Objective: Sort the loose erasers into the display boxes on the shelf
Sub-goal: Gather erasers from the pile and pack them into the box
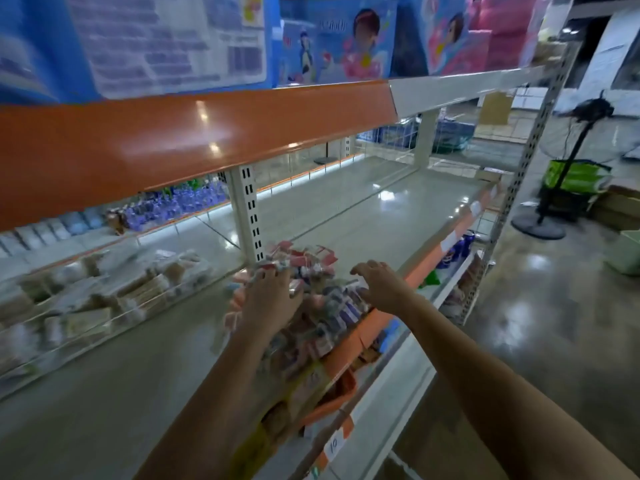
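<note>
Both bare forearms reach to twelve o'clock: the left hand [273, 292] lies flat on the heap of small plastic-wrapped erasers [322, 306], the right hand [381, 284] hovers released at its three o'clock edge.

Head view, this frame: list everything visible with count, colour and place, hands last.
Pile of small wrapped erasers: many, red, pink, purple; front of middle shelf.
Clear plastic display boxes: several, holding tan packets; shelf left.
Cream metal shelf: one, mostly bare; centre.
Orange shelf edge: one; above.
Blue and pink cartoon cartons: several; top shelf.
Black standing fan: one; right floor.
Green bag: one; behind fan.
Left hand: on the pile, grip blurred.
Right hand: fingers spread over the pile.
</note>
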The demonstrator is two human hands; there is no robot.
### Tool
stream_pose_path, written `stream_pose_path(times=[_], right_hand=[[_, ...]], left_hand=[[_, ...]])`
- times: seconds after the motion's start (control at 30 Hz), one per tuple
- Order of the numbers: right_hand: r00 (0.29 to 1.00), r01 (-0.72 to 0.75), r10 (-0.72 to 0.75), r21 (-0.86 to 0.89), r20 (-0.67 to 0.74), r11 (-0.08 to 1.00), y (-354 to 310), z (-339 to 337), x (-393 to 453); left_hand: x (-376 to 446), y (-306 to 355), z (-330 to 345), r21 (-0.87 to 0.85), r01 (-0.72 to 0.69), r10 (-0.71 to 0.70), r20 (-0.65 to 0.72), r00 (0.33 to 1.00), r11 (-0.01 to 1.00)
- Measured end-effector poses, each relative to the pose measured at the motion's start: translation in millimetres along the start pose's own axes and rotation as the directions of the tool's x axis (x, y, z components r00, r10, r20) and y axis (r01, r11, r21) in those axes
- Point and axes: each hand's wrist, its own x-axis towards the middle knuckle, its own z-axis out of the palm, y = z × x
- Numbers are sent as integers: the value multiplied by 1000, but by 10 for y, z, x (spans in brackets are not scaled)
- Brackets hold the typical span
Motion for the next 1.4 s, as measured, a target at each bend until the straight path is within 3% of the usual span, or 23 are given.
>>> stream_pose_path(times=[0.17, 0.3, 0.57, 0.7, 0.9, 1.07, 1.17, 1.4], right_hand=[[991, 95, -93, -20, 99, 995, 265, 138, 372], [976, 180, -190, 95, 106, 979, 404, 243, 612], [910, 342, -399, 343, 112, 875, 573, 168, 970], [871, 344, -480, 564, 109, 751, 499, 98, 1036], [712, 335, -690, 801, 130, 496, 157, -29, 919], [579, 251, -796, 891, 175, 378, -245, 24, 676], [455, 150, -866, 940, 209, 306, -542, 85, 458], [222, 304, -961, 924, 166, 230, -1311, 260, -125]], left_hand=[[190, -12, 202, 55, 130, -134, 87, 987, 990], [242, -14, 293, 18, 258, -259, 89, 962, 966], [154, 129, 309, -101, 371, -374, -9, 927, 923], [68, 269, 260, -209, 423, -451, -108, 886, 882], [-313, 482, 106, -414, 504, -620, -221, 752, 758], [-852, 574, -69, -375, 597, -702, -299, 646, 709], [-1253, 638, -187, -376, 630, -734, -350, 582, 679], [-2213, 714, -506, -370, 776, -841, -402, 362, 511]])
